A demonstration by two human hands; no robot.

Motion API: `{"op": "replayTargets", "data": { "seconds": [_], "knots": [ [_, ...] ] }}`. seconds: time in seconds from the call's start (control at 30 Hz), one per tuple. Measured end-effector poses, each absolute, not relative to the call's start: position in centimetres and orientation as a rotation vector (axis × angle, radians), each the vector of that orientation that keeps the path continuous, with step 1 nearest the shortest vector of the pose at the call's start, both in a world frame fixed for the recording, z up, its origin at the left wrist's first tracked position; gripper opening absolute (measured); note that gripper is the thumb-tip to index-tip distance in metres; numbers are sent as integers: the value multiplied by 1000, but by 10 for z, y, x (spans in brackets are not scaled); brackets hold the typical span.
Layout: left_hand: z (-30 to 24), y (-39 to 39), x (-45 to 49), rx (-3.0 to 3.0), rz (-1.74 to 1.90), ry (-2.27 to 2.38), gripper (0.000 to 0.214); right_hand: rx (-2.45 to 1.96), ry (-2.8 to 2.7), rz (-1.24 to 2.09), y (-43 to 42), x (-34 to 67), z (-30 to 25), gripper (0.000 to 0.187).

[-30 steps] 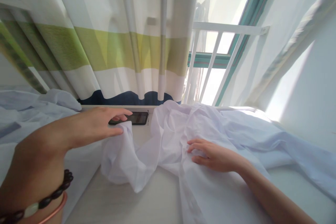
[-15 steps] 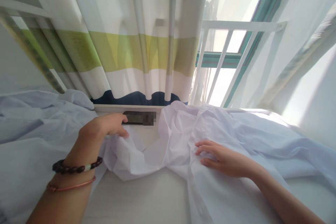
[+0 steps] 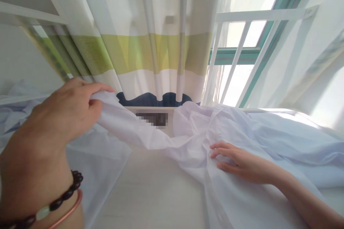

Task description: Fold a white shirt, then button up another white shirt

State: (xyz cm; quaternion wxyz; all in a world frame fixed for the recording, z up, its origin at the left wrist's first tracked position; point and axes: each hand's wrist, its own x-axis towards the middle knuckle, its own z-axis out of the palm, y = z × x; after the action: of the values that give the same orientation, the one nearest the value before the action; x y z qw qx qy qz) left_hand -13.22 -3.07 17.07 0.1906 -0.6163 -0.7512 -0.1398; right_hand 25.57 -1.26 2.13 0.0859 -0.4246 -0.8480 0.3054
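A white shirt (image 3: 236, 200) lies spread and wrinkled on the right, with a button front running toward me. My left hand (image 3: 72, 111) pinches the end of its sleeve (image 3: 139, 130) between thumb and fingers. The sleeve is raised off the surface and stretches from the shirt's body to the left. Resting on the shirt's body, my right hand (image 3: 236, 161) has its fingers loosely apart and grips nothing. A dark bead bracelet (image 3: 61, 200) and a copper-coloured bangle (image 3: 68, 213) circle my left wrist.
A dark phone-like object (image 3: 158, 118), partly blurred out, lies behind the sleeve at the back edge. More white cloth (image 3: 99, 164) lies at left on the pale surface (image 3: 156, 193). White rails (image 3: 264, 15) and a striped curtain (image 3: 158, 52) stand behind, beside a window.
My left hand has moved left, up and closer to me, lifting the sleeve into a stretched band that partly covers the dark object. The right hand stays on the shirt.
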Motion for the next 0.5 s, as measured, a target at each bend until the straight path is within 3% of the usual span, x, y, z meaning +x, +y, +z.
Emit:
{"op": "replayTargets", "data": {
  "seconds": [0.1, 0.27, 0.5],
  "knots": [
    [167, -26, -122, -1806, -273, -1967, 47, -1268, -2533, 894, -13, 254, 24, 31],
    [132, 13, -102, -2421, -119, -1932, 43, -1267, -2564, 853, -15, 253, 26, 29],
    [85, 23, -22, -2851, -332, -1462, 33, -1624, -2494, 334, -12, 244, 4, 61]
  ]
}}
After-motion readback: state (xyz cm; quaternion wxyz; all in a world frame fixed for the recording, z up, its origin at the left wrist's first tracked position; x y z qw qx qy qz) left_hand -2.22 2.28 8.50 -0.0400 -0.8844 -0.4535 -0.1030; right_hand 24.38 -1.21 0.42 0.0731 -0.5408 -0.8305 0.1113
